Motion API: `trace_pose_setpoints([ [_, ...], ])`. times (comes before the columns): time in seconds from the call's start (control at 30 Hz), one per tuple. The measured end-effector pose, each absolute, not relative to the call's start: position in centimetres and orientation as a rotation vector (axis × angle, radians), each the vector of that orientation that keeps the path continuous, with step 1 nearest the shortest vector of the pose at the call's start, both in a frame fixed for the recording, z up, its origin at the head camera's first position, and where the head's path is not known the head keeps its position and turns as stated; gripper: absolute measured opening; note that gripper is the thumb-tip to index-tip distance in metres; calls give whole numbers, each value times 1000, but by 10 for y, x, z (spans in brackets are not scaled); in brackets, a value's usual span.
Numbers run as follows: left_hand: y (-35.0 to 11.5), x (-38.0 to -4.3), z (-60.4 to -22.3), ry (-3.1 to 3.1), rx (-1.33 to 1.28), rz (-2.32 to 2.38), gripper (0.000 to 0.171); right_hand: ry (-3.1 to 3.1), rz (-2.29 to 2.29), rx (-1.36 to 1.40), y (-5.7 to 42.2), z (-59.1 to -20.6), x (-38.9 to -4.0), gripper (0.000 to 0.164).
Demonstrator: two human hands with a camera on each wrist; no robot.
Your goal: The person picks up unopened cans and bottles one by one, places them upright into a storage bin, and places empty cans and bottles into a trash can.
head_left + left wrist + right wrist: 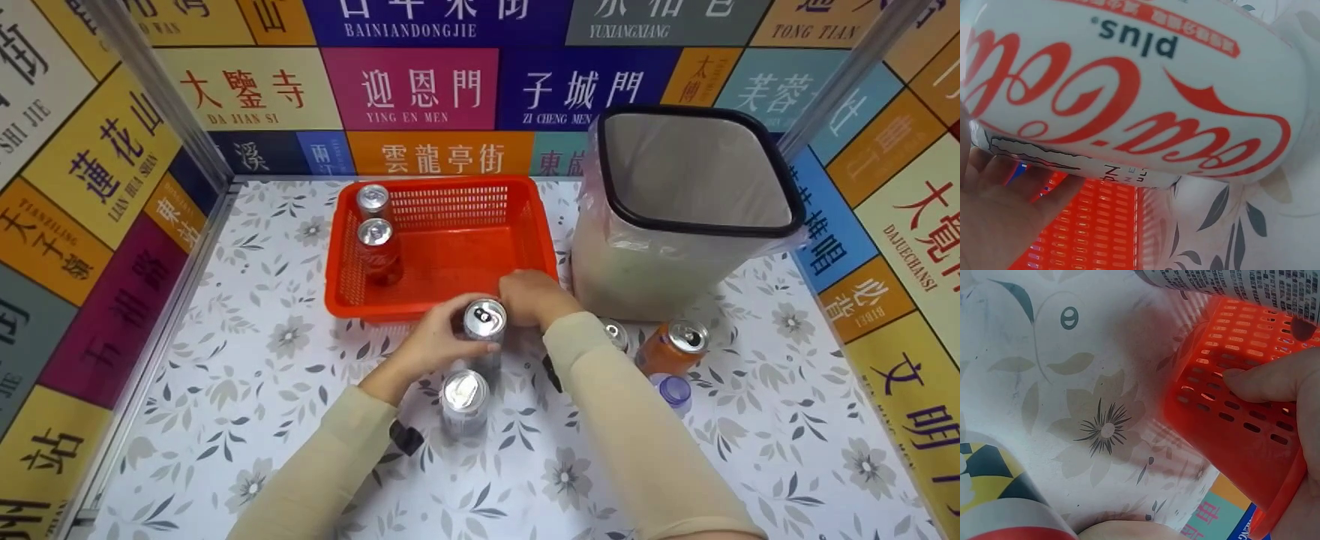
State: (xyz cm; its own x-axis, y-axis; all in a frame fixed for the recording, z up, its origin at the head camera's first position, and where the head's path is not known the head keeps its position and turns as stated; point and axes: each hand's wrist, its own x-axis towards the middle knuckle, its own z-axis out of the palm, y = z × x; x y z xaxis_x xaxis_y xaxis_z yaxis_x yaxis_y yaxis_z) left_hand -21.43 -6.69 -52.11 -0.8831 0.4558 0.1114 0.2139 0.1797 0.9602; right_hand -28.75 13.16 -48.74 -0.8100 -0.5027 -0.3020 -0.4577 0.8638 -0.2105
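Observation:
My left hand (439,334) holds a tall, whitish can (486,319) upright by its side, in front of the basket. A white Coca-Cola plus can (465,397) stands just nearer to me and fills much of the left wrist view. With the thumb against its perforated outer wall, my right hand (534,296) grips the rim of the red plastic basket (442,309) near its front right corner. Inside the basket, a red Coca-Cola can (379,255) and another can (373,199) stand at the left.
A bin (630,274) with a black rim and clear liner stands right of the basket. Before it are an orange can (675,349), a silver-topped can (615,335) partly hidden by my right sleeve, and a purple-capped bottle (673,390). Sign-covered walls enclose the flowered tabletop (300,405).

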Motion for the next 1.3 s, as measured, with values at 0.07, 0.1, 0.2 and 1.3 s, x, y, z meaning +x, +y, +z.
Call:
trace_pose_setpoints([
  [0.07,-67,-214,-521,2265,657,1781,64,2693,-165,-729,131,-488,-287,20],
  [0.1,-67,-213,-521,2279,658,1778,63,2696,-157,-735,131,-488,-288,20],
  [0.2,-68,-213,-520,2286,651,1789,64,2696,-159,-722,130,-488,-288,19],
  [1.3,-113,-186,-527,2341,320,1897,71,2701,-147,-642,131,-491,-288,11],
])
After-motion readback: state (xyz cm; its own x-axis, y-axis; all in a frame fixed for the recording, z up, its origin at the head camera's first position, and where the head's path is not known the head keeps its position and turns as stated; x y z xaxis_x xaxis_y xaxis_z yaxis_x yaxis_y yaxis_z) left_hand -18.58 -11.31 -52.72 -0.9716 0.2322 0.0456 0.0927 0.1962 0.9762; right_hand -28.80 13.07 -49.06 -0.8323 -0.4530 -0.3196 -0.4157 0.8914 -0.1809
